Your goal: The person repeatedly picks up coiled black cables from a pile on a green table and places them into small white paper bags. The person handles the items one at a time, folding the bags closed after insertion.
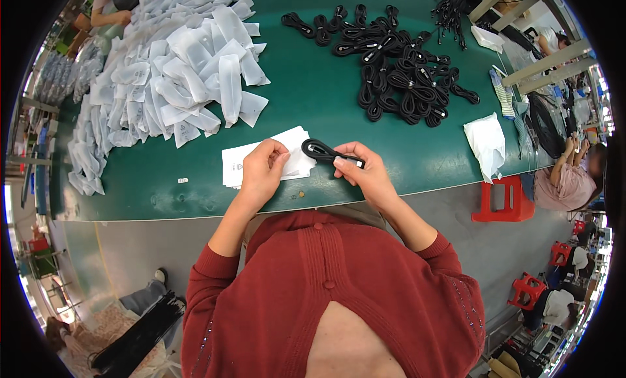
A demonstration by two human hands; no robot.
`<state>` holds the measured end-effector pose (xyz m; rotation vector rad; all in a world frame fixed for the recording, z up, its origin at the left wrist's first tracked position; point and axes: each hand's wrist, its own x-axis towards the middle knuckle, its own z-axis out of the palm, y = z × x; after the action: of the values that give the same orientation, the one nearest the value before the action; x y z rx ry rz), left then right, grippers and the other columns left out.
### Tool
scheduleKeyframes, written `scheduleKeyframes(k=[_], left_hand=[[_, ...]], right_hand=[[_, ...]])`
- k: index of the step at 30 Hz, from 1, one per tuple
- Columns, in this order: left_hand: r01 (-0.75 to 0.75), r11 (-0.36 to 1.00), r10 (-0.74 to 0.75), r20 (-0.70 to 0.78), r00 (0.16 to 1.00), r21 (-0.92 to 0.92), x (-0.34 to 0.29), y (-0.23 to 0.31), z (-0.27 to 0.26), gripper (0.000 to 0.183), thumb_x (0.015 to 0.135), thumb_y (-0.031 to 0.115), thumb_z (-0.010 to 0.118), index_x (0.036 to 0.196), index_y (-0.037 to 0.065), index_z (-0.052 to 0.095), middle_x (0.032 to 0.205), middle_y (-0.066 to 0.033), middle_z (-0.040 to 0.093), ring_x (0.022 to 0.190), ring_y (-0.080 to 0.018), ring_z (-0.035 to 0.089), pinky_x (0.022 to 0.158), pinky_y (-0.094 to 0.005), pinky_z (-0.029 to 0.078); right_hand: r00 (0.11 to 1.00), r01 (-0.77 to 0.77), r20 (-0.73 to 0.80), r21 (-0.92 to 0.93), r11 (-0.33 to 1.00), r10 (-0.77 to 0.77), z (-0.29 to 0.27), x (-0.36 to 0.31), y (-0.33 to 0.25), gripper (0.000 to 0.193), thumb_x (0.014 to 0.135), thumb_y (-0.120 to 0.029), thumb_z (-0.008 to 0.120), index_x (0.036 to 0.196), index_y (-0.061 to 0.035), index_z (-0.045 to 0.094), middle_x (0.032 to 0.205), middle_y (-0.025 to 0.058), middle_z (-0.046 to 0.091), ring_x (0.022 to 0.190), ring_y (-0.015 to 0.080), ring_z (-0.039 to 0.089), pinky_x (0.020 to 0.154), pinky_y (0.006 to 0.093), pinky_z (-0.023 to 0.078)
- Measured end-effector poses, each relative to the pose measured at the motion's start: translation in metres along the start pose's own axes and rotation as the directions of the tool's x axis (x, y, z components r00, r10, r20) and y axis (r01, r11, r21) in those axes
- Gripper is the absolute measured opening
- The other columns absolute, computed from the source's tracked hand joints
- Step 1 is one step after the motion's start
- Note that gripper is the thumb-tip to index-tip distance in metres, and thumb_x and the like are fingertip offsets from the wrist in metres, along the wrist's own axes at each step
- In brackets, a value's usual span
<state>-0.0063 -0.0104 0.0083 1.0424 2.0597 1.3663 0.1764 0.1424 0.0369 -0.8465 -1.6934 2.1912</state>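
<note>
A bundled black cable, coiled into a flat loop, is held between the thumb and fingers of my right hand. Its left end reaches over the right edge of a stack of flat white bags lying near the table's front edge. My left hand rests over the middle of that stack, thumb and forefinger pressed together. Whatever sits in that pinch, if anything, is hidden.
A large heap of filled translucent white bags covers the table's left side. Several coiled black cables lie piled at the far right. A white plastic bag hangs at the right edge, above a red stool. Other people sit nearby.
</note>
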Motion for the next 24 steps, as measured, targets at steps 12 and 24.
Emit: scheduleKeyframes(k=[12,24], left_hand=[[-0.194,0.966,0.194,0.017,0.981,0.169,0.001,0.003,-0.002,0.007,0.088,0.001,0.067,0.089,0.000,0.061,0.078,-0.0027,0.059,0.070,-0.0076,0.051,0.062,-0.0233,0.043],[0.008,0.996,-0.003,0.051,0.999,-0.090,-0.001,-0.002,-0.014,0.007,0.090,0.005,0.066,0.090,0.000,0.061,0.083,-0.0005,0.062,0.077,-0.0078,0.053,0.075,-0.0246,0.045]], right_hand=[[0.601,0.629,0.395,-0.770,0.106,-0.695,0.008,0.000,0.022,0.031,0.078,-0.005,0.073,0.107,-0.0054,0.065,0.083,0.0081,0.055,0.074,0.0259,0.057,0.059,0.0372,0.048],[0.853,0.385,-0.118,-0.516,0.765,-0.508,0.024,0.006,0.019,0.033,0.086,-0.008,0.073,0.116,-0.0001,0.059,0.101,0.0127,0.066,0.085,0.0227,0.066,0.076,0.0330,0.052]])
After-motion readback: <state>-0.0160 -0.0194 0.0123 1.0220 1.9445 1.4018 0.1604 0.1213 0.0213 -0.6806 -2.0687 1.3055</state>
